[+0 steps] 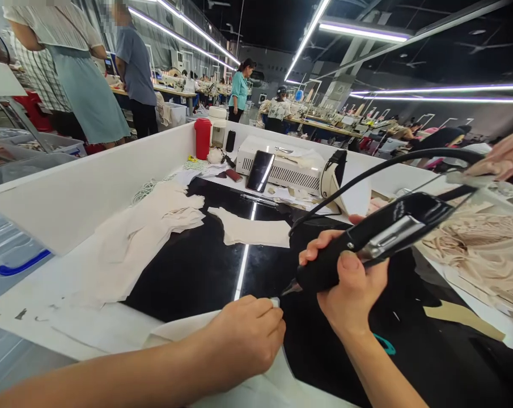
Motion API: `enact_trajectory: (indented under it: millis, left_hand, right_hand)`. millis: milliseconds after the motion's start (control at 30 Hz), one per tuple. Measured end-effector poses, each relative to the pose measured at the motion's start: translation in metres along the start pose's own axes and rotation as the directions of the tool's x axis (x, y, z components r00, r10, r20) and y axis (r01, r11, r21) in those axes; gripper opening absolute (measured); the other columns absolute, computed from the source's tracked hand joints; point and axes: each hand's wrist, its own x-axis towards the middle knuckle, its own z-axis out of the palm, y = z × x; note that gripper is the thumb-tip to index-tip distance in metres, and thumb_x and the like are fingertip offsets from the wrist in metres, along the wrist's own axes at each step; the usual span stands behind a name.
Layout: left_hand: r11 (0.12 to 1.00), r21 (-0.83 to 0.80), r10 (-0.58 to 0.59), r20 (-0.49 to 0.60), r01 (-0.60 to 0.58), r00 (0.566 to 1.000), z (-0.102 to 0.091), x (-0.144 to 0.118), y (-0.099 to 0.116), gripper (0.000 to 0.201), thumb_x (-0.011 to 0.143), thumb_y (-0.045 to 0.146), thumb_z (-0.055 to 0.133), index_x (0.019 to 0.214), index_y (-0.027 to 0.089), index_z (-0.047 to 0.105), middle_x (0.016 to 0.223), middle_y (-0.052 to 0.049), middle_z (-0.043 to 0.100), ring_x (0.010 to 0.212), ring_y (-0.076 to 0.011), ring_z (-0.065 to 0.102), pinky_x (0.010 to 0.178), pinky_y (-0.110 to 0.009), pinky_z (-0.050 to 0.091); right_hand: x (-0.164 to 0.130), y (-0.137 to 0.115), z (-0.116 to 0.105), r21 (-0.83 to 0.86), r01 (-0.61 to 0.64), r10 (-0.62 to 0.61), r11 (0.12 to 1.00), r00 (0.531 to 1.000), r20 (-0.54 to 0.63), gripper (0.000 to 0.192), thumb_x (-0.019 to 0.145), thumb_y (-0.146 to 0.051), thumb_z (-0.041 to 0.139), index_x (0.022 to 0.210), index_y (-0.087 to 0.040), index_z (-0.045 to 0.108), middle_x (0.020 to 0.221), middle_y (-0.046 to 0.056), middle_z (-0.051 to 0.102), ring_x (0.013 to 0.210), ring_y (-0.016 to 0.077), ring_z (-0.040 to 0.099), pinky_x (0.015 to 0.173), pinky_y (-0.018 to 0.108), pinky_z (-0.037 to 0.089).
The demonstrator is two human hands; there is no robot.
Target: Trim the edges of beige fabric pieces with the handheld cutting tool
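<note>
Your right hand (350,280) is wrapped tight around the black corded cutting tool (367,243), tip angled down just beside your left hand (250,334), which is curled nearly closed and pins the pale fabric piece (188,331) to the black mat (196,266) on the counter (81,323); press that edge flat, keep your fingertips behind the tip, and feed the tool slowly along the fabric's edge. The tip's contact with the fabric is too small to make out, your left hand hides the corner it pinches, and the tool's cord (388,164) runs beyond the mat toward something I cannot tell.
</note>
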Motion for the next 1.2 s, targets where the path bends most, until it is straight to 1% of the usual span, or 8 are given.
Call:
enact_trajectory:
  millis: [133, 267, 400, 533, 700, 933, 1100, 1200]
  left_hand:
    - [1.000, -0.014, -0.003, -0.016, 0.002, 1.000, 0.002, -0.002, -0.001, 0.021, 0.105, 0.008, 0.046, 0.106, 0.011, 0.066, 0.108, -0.012, 0.071, 0.102, -0.0207, 0.066, 0.078, -0.031, 0.054]
    - [0.999, -0.044, -0.002, -0.054, -0.001, 0.999, 0.002, -0.003, -0.002, 0.022, 0.104, 0.006, 0.046, 0.110, 0.008, 0.067, 0.107, -0.010, 0.072, 0.101, -0.0215, 0.068, 0.077, -0.031, 0.055]
    - [0.998, -0.067, -0.001, -0.053, -0.002, 0.999, 0.001, -0.003, -0.004, 0.024, 0.104, 0.006, 0.045, 0.112, 0.008, 0.067, 0.110, -0.009, 0.073, 0.103, -0.0217, 0.068, 0.079, -0.032, 0.058]
    - [0.998, -0.063, -0.005, -0.084, 0.000, 0.996, 0.003, -0.005, -0.005, 0.022, 0.105, 0.008, 0.047, 0.109, 0.008, 0.068, 0.114, -0.008, 0.073, 0.101, -0.0205, 0.069, 0.079, -0.032, 0.059]
    - [0.999, -0.053, -0.004, -0.060, 0.001, 0.998, 0.002, -0.006, -0.005, 0.022, 0.105, 0.009, 0.048, 0.114, 0.007, 0.068, 0.118, -0.009, 0.073, 0.103, -0.0217, 0.069, 0.080, -0.033, 0.060]
    - [1.000, -0.015, 0.021, -0.048, -0.022, 0.999, 0.001, -0.006, -0.006, 0.024, 0.107, 0.009, 0.045, 0.116, 0.007, 0.068, 0.118, -0.011, 0.073, 0.105, -0.0208, 0.069, 0.081, -0.032, 0.060]
    - [1.000, -0.004, 0.030, -0.058, -0.031, 0.998, 0.000, -0.006, -0.007, 0.031, 0.109, 0.009, 0.039, 0.114, 0.007, 0.069, 0.117, -0.009, 0.074, 0.105, -0.0199, 0.069, 0.082, -0.031, 0.060]
    - [1.000, -0.013, 0.023, -0.060, -0.024, 0.998, 0.001, -0.007, -0.007, 0.029, 0.109, 0.010, 0.041, 0.115, 0.007, 0.069, 0.118, -0.009, 0.074, 0.104, -0.0200, 0.069, 0.081, -0.031, 0.061]
  right_hand:
    - [-0.004, -0.001, 0.003, 0.040, -0.046, 0.046, 0.998, 0.999, -0.002, 0.043, 0.084, -0.043, 0.079, 0.117, -0.029, 0.056, 0.081, -0.004, 0.063, 0.059, 0.0141, 0.061, 0.052, 0.029, 0.053]
    - [-0.005, -0.004, 0.005, 0.095, -0.056, 0.058, 0.994, 0.998, -0.013, 0.049, 0.081, -0.044, 0.081, 0.120, -0.029, 0.055, 0.080, -0.004, 0.063, 0.058, 0.0148, 0.060, 0.050, 0.028, 0.052]
    - [-0.006, -0.005, 0.006, 0.078, -0.061, 0.061, 0.995, 0.998, 0.002, 0.047, 0.084, -0.048, 0.078, 0.121, -0.030, 0.055, 0.081, -0.004, 0.061, 0.058, 0.0144, 0.059, 0.050, 0.028, 0.051]
    - [-0.008, -0.003, 0.006, 0.066, -0.062, 0.062, 0.996, 0.998, 0.012, 0.051, 0.084, -0.048, 0.078, 0.125, -0.030, 0.054, 0.082, -0.004, 0.061, 0.061, 0.0151, 0.060, 0.053, 0.029, 0.052]
    - [-0.005, 0.001, 0.005, 0.101, -0.023, 0.023, 0.995, 1.000, -0.003, 0.048, 0.086, -0.043, 0.079, 0.125, -0.029, 0.055, 0.082, -0.004, 0.064, 0.062, 0.0147, 0.060, 0.053, 0.029, 0.053]
    - [-0.005, 0.005, 0.004, 0.100, -0.053, 0.053, 0.994, 0.999, 0.004, 0.048, 0.086, -0.045, 0.078, 0.124, -0.029, 0.054, 0.084, -0.004, 0.064, 0.061, 0.0143, 0.061, 0.053, 0.029, 0.054]
    - [-0.006, 0.002, 0.007, 0.120, -0.073, 0.073, 0.990, 0.997, 0.003, 0.043, 0.086, -0.047, 0.077, 0.116, -0.028, 0.053, 0.083, -0.004, 0.063, 0.061, 0.0136, 0.060, 0.052, 0.028, 0.054]
    - [-0.007, 0.002, 0.007, 0.127, -0.064, 0.063, 0.990, 0.998, 0.015, 0.041, 0.087, -0.046, 0.077, 0.115, -0.028, 0.052, 0.084, -0.004, 0.063, 0.062, 0.0136, 0.060, 0.053, 0.028, 0.054]
